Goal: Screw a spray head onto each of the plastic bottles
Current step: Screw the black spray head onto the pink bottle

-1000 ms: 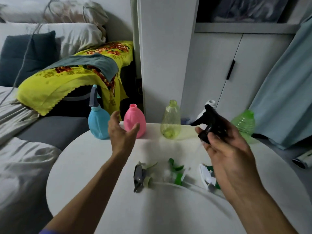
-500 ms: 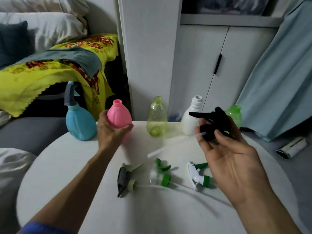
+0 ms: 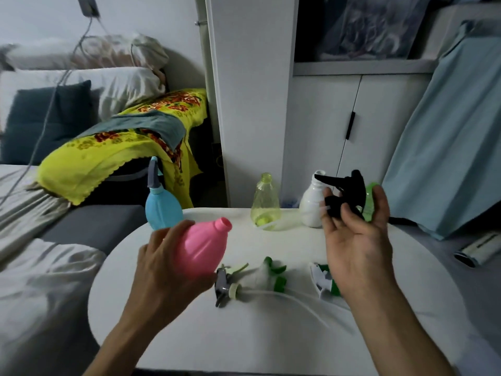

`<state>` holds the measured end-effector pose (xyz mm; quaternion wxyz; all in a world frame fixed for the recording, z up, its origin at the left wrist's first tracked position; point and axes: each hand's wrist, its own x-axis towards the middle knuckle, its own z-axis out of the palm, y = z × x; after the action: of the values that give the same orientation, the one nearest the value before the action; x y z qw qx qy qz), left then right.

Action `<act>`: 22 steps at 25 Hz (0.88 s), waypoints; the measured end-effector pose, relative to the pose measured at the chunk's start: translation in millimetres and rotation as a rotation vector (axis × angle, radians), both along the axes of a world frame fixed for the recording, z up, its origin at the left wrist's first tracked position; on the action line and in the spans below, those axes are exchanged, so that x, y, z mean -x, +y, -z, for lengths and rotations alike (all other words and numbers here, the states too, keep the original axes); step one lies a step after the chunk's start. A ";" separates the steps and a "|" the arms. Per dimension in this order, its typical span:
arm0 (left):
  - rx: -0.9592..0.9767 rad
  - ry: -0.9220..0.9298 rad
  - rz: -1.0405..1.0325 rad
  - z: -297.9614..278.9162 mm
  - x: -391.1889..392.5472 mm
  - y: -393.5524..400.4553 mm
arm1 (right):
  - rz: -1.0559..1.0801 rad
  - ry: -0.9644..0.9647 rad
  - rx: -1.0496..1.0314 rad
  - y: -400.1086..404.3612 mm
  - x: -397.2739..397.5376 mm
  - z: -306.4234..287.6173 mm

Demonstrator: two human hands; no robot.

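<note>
My left grip (image 3: 160,256) curled round the pink bottle (image 3: 202,249), tilted above the white counter (image 3: 271,335), my right grip (image 3: 355,234) pinching a black spray head (image 3: 345,191), three spray heads lying between.

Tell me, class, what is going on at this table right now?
A person is fitting spray heads to bottles. The left hand holds the open pink bottle tilted above the table; the right hand holds a black spray head. The blue bottle already has its head. The yellow bottle and white bottle stand open, and three more heads lie on the table.
</note>
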<state>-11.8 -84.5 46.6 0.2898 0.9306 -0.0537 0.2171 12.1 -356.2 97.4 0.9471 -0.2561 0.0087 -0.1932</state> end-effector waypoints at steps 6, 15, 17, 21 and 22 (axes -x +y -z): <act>0.053 0.034 0.026 6.8 22.8 3.4 | -0.114 -0.074 0.060 27.6 13.8 0.7; 0.010 0.046 0.050 7.5 19.9 -5.1 | -0.099 -0.046 0.077 24.3 8.8 -1.4; 0.028 0.054 0.071 6.7 17.9 -7.5 | -0.127 -0.019 0.077 28.2 8.0 2.3; 0.015 0.022 0.100 4.8 15.8 -14.9 | -0.215 0.060 0.247 55.2 11.8 23.1; 0.006 0.014 0.107 4.5 15.6 -17.1 | -0.203 0.083 0.381 59.5 13.9 28.6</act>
<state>-27.4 -101.5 42.1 0.3042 0.9270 -0.1006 0.1949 -1.8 -296.7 68.7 0.8951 -0.4376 -0.0146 -0.0841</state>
